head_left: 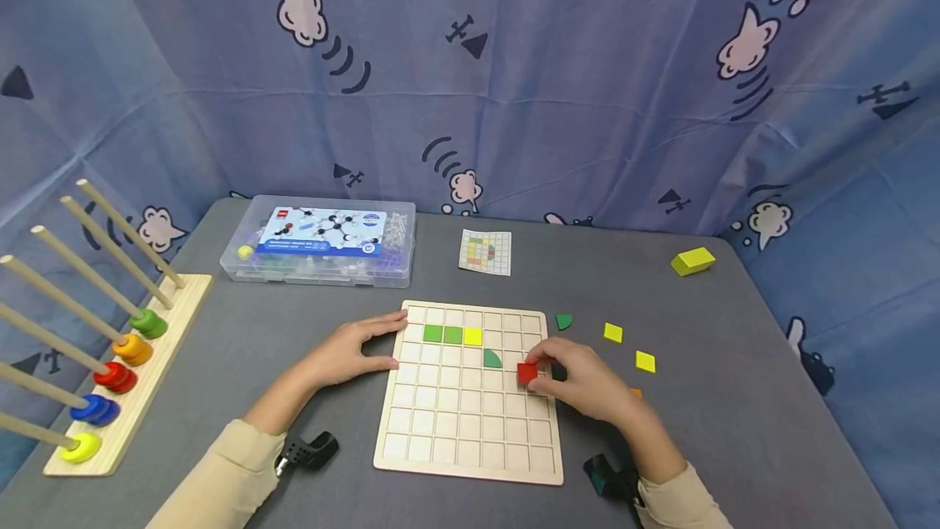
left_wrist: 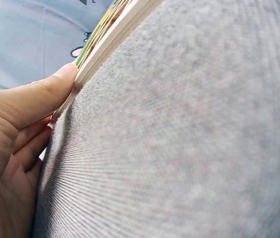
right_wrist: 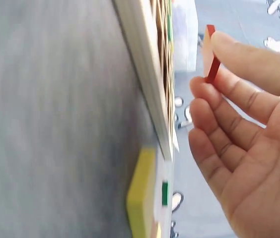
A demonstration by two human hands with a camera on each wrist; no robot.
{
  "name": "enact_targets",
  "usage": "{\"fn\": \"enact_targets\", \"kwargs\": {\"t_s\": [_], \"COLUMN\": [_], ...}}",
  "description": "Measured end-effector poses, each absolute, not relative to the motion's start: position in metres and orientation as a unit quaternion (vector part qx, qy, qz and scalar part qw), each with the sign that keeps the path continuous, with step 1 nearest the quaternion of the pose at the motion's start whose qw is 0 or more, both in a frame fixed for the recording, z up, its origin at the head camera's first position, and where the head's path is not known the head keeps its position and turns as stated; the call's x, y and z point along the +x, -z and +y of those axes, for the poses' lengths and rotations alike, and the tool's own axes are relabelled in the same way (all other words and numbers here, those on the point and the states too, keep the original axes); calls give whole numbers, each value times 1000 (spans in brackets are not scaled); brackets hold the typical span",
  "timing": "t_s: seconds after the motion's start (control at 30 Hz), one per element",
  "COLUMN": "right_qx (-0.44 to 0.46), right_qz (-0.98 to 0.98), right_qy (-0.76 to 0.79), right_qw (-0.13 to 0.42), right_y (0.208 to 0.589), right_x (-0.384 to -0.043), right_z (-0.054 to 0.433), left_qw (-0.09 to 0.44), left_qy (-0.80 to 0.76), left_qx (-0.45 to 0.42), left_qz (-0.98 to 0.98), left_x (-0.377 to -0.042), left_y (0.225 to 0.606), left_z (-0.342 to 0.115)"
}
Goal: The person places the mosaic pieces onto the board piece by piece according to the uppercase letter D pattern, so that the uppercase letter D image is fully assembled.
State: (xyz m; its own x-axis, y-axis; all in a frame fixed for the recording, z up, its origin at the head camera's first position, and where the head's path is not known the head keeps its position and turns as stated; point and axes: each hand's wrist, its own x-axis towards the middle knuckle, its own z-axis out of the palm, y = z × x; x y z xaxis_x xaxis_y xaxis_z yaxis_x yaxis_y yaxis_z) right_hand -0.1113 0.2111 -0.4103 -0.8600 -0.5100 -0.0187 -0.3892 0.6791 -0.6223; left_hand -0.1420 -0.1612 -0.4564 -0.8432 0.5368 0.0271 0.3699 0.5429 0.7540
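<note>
My right hand (head_left: 580,378) pinches a red square tile (head_left: 526,373) between thumb and fingertips. In the right wrist view the tile (right_wrist: 212,62) is held edge-on, apart from the wooden grid board (head_left: 470,431). My left hand (head_left: 348,352) touches the board's left edge with thumb and fingertips, its fingers fairly straight. Upper cells of the board hold two green square tiles (head_left: 443,335), a yellow square tile (head_left: 473,337) and a green quarter-circle tile (head_left: 492,358).
Right of the board lie a green quarter-circle (head_left: 564,322), yellow squares (head_left: 613,332) and a partly hidden orange piece (head_left: 636,392). A pattern card (head_left: 485,252), molecular model box (head_left: 323,239) and yellow block (head_left: 693,261) sit behind. A wooden peg rack (head_left: 139,374) stands left.
</note>
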Motion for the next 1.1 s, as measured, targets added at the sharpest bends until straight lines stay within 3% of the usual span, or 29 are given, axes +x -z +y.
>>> {"fn": "enact_targets", "kwargs": {"t_s": [0.4, 1.1], "right_qx": [-297, -319], "right_qz": [917, 934], "right_qy": [240, 139], "right_qw": [112, 88], "right_y": [406, 407], "right_x": [-114, -119], "right_z": [176, 153], "left_qw": [98, 82], "left_qy": [-400, -396], "left_qx": [259, 272], "left_qz": [874, 873], "left_x": [-141, -141], "left_y": [457, 455], "left_z": [-162, -159]}}
